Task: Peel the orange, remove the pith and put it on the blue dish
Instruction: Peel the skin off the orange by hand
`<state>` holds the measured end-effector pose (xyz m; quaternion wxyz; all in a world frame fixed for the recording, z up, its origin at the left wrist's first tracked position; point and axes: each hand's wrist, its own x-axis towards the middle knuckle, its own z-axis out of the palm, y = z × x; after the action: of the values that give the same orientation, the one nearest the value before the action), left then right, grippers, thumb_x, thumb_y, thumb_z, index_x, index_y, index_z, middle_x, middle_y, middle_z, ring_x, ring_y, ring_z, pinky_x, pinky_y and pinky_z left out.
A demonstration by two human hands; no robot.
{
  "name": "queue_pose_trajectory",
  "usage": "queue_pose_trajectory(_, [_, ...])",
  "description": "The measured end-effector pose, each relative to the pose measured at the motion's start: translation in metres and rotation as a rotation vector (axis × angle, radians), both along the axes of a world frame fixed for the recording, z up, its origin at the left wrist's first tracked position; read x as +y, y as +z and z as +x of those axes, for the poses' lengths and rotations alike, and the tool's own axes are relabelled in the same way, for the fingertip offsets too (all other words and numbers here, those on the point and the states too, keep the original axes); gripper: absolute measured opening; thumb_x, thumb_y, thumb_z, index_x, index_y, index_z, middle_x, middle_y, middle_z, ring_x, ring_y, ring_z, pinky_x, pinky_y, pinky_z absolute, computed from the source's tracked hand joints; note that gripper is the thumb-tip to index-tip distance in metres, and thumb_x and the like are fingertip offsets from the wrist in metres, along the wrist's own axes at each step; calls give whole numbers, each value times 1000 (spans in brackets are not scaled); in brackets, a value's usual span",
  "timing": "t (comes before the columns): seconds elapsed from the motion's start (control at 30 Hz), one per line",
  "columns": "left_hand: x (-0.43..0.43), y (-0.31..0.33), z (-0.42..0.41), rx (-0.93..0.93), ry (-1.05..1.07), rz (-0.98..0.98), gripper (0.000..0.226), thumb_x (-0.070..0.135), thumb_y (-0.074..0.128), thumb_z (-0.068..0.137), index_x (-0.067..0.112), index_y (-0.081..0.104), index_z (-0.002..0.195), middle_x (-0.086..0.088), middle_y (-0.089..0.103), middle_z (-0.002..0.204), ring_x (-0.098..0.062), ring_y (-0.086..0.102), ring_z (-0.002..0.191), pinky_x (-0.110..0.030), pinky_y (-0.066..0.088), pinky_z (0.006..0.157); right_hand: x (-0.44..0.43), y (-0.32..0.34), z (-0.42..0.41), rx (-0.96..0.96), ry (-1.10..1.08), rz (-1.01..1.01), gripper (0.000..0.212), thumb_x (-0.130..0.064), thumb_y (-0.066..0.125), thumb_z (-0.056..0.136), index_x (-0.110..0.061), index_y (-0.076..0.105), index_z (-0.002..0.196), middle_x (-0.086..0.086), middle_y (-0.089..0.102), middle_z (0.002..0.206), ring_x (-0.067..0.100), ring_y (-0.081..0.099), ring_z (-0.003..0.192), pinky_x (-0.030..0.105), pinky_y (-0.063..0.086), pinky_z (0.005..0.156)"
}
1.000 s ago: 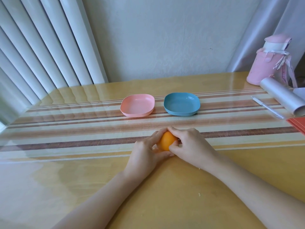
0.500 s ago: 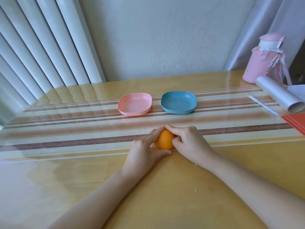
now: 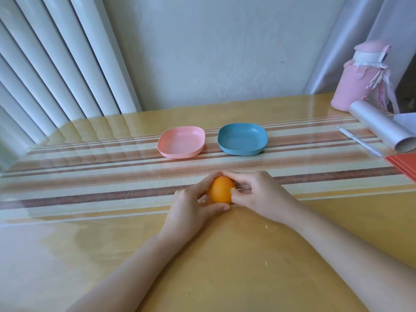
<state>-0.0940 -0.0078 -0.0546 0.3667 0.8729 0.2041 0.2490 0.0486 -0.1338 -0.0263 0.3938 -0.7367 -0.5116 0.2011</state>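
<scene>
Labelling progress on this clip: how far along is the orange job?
Done: barely started. The peel is broken at one small torn spot on the orange, and a few peel crumbs lie on the table. In hand: the left hand grips the orange while the right hand picks at that tear. Left: nearly all the peel, the pith, and the move to the blue dish, which holds nothing.

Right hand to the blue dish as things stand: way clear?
Probably yes. The blue dish sits just beyond the right hand, with only table between them. That hand is picking at the orange, though.
</scene>
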Motion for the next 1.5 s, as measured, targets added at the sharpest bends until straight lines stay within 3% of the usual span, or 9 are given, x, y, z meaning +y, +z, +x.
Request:
queue_pose_trajectory(0.3, [-7,2,1,-31,-13,101,73,30,85,69,33,54,135,13,71,110,1,59,104,0,38,83,4,-3,-10,-91,-70,18,59,-16,57,86,-30,45,142,-3,70,100,7,64,90,31,55,77])
queue_pose_trajectory(0.47, [-10,2,2,-32,-8,135,74,34,84,69,28,54,136,5,72,107,-2,59,102,-3,39,81,7,-7,-9,-163,-80,-1,58,-14,54,88,-31,43,143,-10,52,64,4,48,56,15,36,50])
queue_pose_trajectory(0.73, [-5,1,-1,10,0,29,75,32,85,69,35,52,136,16,68,115,10,58,107,0,36,89,-1,0,-3,-228,2,-65,50,-14,44,100,-34,37,145,-23,46,72,1,50,66,10,39,59])
queue_pose_trajectory(0.9, [-1,2,0,21,39,-86,69,30,85,70,56,48,121,27,64,108,18,56,103,-3,41,88,-1,-2,9,-227,-8,63,48,-1,53,91,-28,59,130,-20,55,121,-3,55,103,14,45,89])
queue_pose_trajectory(1.0, [1,3,1,44,55,-133,63,33,83,73,53,50,124,22,65,108,13,58,98,-7,44,87,-2,-4,25,-329,-131,133,34,5,61,84,-21,73,102,-10,62,96,3,60,85,23,51,80])
queue_pose_trajectory(1.1, [-2,5,2,89,34,-107,61,34,75,80,48,46,132,25,61,108,12,58,97,-3,42,82,-11,-5,34,-372,-127,175,29,9,66,81,-16,78,91,-9,71,83,0,63,75,8,47,76])
queue_pose_trajectory(1.27, [-6,10,8,172,23,27,66,40,70,84,42,37,140,15,61,109,-4,63,95,-21,49,86,-12,-6,33,-398,-68,227,29,9,63,84,-12,77,98,-4,74,85,0,63,80,-2,39,75])
queue_pose_trajectory(1.4, [-5,13,11,198,60,89,73,41,81,73,40,43,136,20,60,104,-2,57,91,-5,41,76,-8,-6,22,-366,-46,188,29,-2,55,94,-15,70,115,-9,68,88,9,65,85,16,49,77])
queue_pose_trajectory(1.5, [-3,18,18,215,87,94,67,41,84,69,37,50,128,20,60,103,-5,57,95,-13,40,75,-6,-7,14,-176,-52,206,26,-21,60,94,-21,68,120,-17,67,87,-1,65,82,21,54,79])
